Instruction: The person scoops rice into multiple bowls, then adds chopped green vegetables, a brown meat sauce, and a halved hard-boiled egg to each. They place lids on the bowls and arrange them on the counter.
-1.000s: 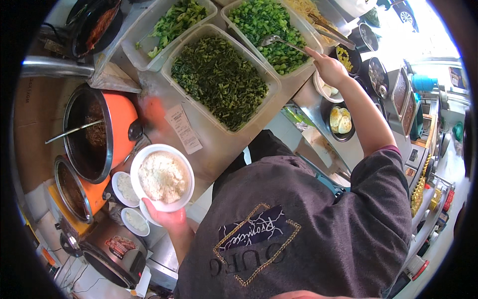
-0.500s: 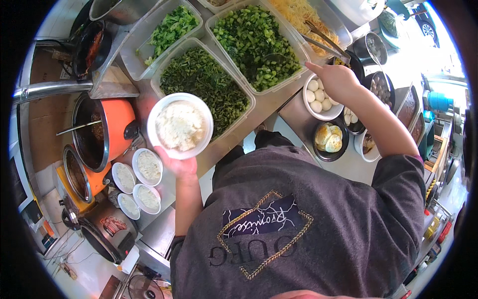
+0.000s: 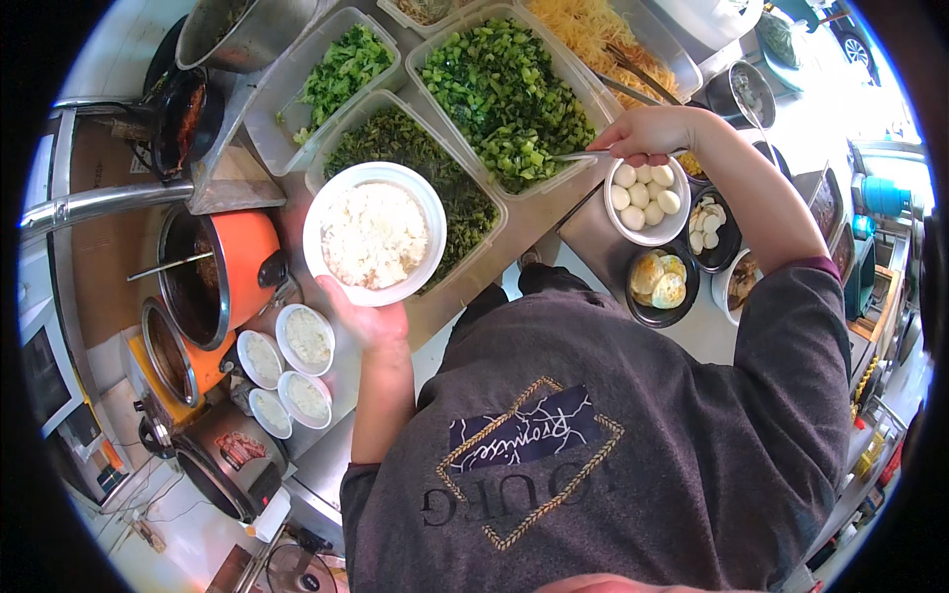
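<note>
So the left hand (image 3: 368, 318) is cupping a white bowl of rice (image 3: 374, 233) from underneath, fingers wrapped under the base, so that grip is clenched on the bowl. It's holding it up over the near edge of the clear tub of dark chopped greens (image 3: 415, 168), just beside the orange pot (image 3: 219, 272) with a ladle handle sticking out of it.

The right hand (image 3: 647, 131) is reaching across to the tub of brighter chopped greens (image 3: 504, 94) and pinching a metal utensil (image 3: 578, 156), can't tell if it's a spoon or tongs, with its tip lying at the tub's near rim. Right below that hand there's a white bowl of peeled eggs (image 3: 645, 198) sitting on the counter (image 3: 593, 237), plus a dark bowl of halved eggs (image 3: 660, 284) near it.

Four small lidded white cups (image 3: 287, 371) are clustering on the counter under the left forearm, near the orange pot.
</note>
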Action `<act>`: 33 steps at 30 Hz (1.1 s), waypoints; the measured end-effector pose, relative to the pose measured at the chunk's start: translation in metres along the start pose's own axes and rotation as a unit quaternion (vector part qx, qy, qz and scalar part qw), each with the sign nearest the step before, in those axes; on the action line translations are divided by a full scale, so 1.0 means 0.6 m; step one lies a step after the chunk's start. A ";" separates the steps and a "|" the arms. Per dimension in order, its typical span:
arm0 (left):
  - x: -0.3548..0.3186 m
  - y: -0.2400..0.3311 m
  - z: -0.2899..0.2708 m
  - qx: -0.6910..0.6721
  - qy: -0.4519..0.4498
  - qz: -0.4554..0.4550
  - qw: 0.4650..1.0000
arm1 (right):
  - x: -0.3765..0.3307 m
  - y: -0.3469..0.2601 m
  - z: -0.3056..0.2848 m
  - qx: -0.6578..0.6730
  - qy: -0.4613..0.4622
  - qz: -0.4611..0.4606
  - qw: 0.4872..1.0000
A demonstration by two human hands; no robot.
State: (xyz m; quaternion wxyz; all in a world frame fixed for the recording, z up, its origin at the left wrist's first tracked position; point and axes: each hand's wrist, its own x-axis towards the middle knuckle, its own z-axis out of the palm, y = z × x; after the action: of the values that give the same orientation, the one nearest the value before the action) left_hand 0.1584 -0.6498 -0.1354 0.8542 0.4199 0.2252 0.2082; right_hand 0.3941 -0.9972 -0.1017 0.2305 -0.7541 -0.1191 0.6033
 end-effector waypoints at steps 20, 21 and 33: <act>0.113 -0.096 0.158 -0.154 -0.125 -0.239 0.950 | -0.116 -0.139 0.130 -0.215 0.411 -0.104 0.880; 0.116 -0.092 0.154 -0.150 -0.119 -0.225 0.955 | -0.117 -0.138 0.135 -0.223 0.465 -0.154 0.843; 0.111 -0.087 0.136 -0.187 -0.105 -0.187 0.959 | -0.096 -0.134 0.166 -0.156 0.428 -0.149 0.878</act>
State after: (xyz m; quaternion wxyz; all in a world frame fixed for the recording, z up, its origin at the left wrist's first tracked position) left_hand 0.2668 -0.6934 -0.1471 0.9600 0.2221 0.1660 0.0384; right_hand 0.2921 -0.9336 -0.0294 0.2260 -0.9381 -0.2125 0.1543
